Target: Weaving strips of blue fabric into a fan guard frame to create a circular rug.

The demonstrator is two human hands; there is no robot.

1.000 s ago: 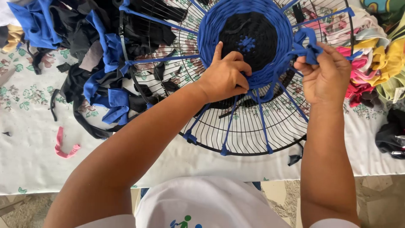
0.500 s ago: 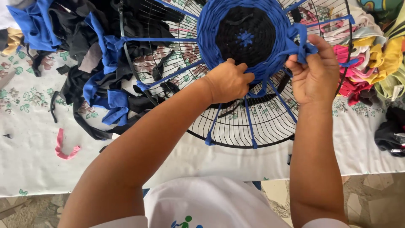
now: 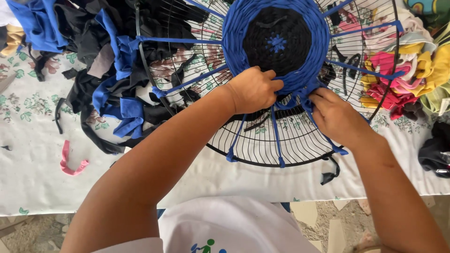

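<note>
Weaving round: left hand [image 3: 253, 89] pinches the blue rug [image 3: 276, 42] at six o'clock, right hand [image 3: 335, 115] grips a blue strip [image 3: 304, 96] closed-fingered; next calls for threading under a spoke.

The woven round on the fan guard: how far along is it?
Done: a black centre and a broad blue ring cover the inner part of the wire guard. In hand: left hand and right hand work a blue strip at the ring's lower edge. Left: the outer wires and blue spokes remain bare.
</note>
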